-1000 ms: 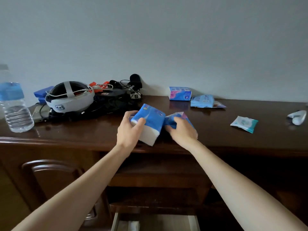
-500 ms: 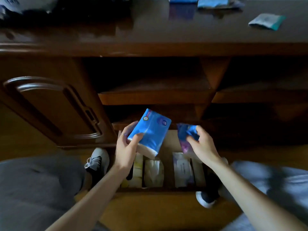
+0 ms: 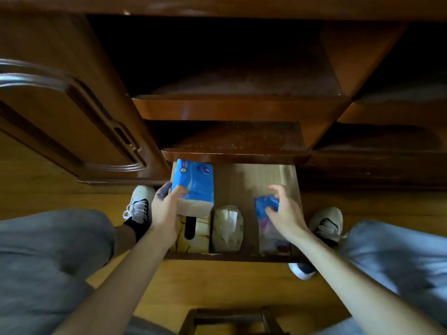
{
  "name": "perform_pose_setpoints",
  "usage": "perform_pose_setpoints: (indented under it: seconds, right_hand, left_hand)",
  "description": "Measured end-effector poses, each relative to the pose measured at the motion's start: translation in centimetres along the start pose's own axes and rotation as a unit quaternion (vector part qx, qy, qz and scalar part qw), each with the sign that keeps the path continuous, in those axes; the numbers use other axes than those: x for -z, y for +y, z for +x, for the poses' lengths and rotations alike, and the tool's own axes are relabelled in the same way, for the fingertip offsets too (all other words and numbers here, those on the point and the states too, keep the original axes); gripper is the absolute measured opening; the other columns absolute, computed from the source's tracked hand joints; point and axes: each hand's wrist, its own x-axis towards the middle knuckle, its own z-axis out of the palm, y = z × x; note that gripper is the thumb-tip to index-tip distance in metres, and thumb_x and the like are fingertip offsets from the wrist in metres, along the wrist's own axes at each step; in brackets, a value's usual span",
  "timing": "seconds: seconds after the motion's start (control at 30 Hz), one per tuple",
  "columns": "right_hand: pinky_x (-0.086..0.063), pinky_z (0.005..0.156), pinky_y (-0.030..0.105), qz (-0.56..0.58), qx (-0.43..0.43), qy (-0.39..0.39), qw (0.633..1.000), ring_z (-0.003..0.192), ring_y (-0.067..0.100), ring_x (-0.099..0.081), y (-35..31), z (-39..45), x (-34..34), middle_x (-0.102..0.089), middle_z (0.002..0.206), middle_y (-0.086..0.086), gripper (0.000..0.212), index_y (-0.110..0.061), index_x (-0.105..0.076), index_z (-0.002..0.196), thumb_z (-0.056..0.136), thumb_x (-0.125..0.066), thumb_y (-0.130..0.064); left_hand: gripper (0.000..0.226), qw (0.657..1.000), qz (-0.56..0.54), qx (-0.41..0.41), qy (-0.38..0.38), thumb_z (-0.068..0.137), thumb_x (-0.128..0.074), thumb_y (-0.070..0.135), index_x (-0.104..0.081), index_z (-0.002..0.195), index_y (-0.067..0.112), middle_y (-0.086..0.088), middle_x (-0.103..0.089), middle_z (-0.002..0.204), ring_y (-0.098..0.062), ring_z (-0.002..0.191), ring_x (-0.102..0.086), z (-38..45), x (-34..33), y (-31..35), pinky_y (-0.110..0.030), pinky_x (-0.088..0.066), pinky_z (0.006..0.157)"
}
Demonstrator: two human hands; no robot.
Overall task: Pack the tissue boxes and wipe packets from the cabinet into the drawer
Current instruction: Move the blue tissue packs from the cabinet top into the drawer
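The open wooden drawer lies pulled out at the bottom of the cabinet. My left hand grips a large blue tissue pack over the drawer's left side, above a yellow tissue box. My right hand holds a small blue and pink tissue packet low over the drawer's right side, where a pale packet lies. A white soft tissue pack sits in the drawer's middle.
Two empty dark shelves jut out above the drawer. A closed cabinet door is at the left. My knees and shoes flank the drawer on the wooden floor. A dark wooden stool stands below.
Both hands carried their packs from the cabinet top down to the drawer. The view tilted downward, and the cabinet top left the frame.
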Motion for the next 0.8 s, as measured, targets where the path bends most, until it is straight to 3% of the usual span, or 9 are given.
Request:
perform_pose_setpoints:
  seconds: [0.07,0.17,0.23,0.3,0.43,0.53,0.6,0.7,0.8]
  right_hand:
    - [-0.054,0.074,0.017,0.032,0.014,-0.018,0.999,0.106,0.008,-0.065,-1.4,0.2,-2.0,-0.062,0.127,-0.002,0.054,-0.034,-0.047,0.131,0.09,-0.071,-0.009]
    - [-0.05,0.068,0.008,0.069,0.016,-0.146,0.987,0.094,-0.007,-0.062,-2.5,-0.2,-6.2,-0.063,0.124,-0.008,0.056,-0.035,-0.041,0.135,0.09,-0.072,-0.021]
    - [-0.051,0.076,0.017,0.066,-0.023,-0.225,0.972,0.104,0.008,-0.067,-2.3,-0.3,-8.5,-0.062,0.124,-0.008,0.065,-0.029,-0.038,0.143,0.087,-0.071,-0.029]
    - [-0.053,0.08,0.025,0.068,-0.074,-0.223,0.97,0.108,0.017,-0.067,-1.7,0.1,-9.5,-0.064,0.126,-0.003,0.063,-0.024,-0.042,0.142,0.087,-0.072,-0.028]
    - [-0.063,0.075,0.044,0.119,-0.181,-0.168,0.962,0.093,0.026,-0.074,-1.2,2.3,-8.2,-0.071,0.113,0.006,0.031,-0.024,-0.059,0.118,0.09,-0.073,-0.022]
    - [-0.061,0.055,0.034,0.206,-0.25,-0.224,0.919,0.069,0.024,-0.076,-1.4,2.8,-7.0,-0.074,0.094,0.014,0.036,-0.012,-0.058,0.122,0.091,-0.075,-0.012]
    - [-0.061,0.055,0.031,0.199,-0.265,-0.293,0.897,0.065,0.02,-0.077,-1.8,1.8,-7.3,-0.075,0.088,0.015,0.037,-0.008,-0.056,0.121,0.09,-0.076,-0.007]
    - [-0.064,0.071,0.039,0.107,-0.2,-0.322,0.919,0.076,0.018,-0.076,-1.7,0.5,-9.1,-0.075,0.09,0.008,0.017,-0.013,-0.066,0.102,0.09,-0.077,-0.018]
    - [-0.05,0.058,0.029,-0.116,-0.051,-0.155,0.98,0.071,0.008,-0.065,-0.8,1.2,-9.6,-0.064,0.073,-0.013,0.023,-0.034,-0.059,0.08,0.091,-0.066,-0.053]
  left_hand:
    - [0.075,1.0,-0.025,-0.002,0.008,0.066,-0.068,0.03,-0.057,0.139,0.018,-0.02,-0.065,0.13,-0.039,0.121,-0.062,0.4,0.3,0.0,-0.051,-0.05,0.1]
    - [0.074,0.998,-0.058,0.008,0.038,0.065,-0.07,0.029,-0.058,0.138,0.023,-0.016,-0.067,0.126,-0.035,0.116,-0.065,0.7,0.9,-0.1,-0.045,-0.053,0.09]
    - [0.076,0.997,-0.065,0.012,0.043,0.065,-0.071,0.029,-0.057,0.139,0.022,-0.016,-0.066,0.127,-0.035,0.116,-0.065,0.9,1.4,-0.3,-0.041,-0.053,0.083]
    - [0.078,0.997,-0.065,0.016,0.042,0.064,-0.071,0.028,-0.056,0.141,0.021,-0.018,-0.066,0.128,-0.036,0.115,-0.066,1.0,1.8,-0.6,-0.039,-0.054,0.08]
    - [0.08,0.997,-0.051,0.024,0.048,0.063,-0.071,0.029,-0.054,0.141,0.023,-0.013,-0.067,0.125,-0.03,0.112,-0.067,1.2,2.0,-1.0,-0.045,-0.055,0.093]
    - [0.079,0.999,-0.042,0.022,0.025,0.064,-0.072,0.029,-0.054,0.141,0.024,-0.011,-0.067,0.126,-0.027,0.111,-0.068,1.3,1.8,-1.2,-0.041,-0.056,0.087]
    - [0.079,0.999,-0.042,0.02,0.023,0.064,-0.072,0.029,-0.053,0.141,0.026,-0.006,-0.069,0.12,-0.02,0.105,-0.07,1.3,1.6,-1.4,-0.035,-0.055,0.08]
    - [0.074,0.999,-0.043,0.019,0.024,0.07,-0.073,0.026,-0.052,0.141,0.027,-0.005,-0.07,0.116,-0.014,0.099,-0.068,1.5,1.5,-1.7,-0.031,-0.053,0.077]
    - [0.066,0.998,-0.048,0.021,0.031,0.08,-0.073,0.019,-0.051,0.142,0.026,-0.004,-0.07,0.115,-0.014,0.099,-0.068,1.9,1.6,-2.0,-0.032,-0.053,0.078]
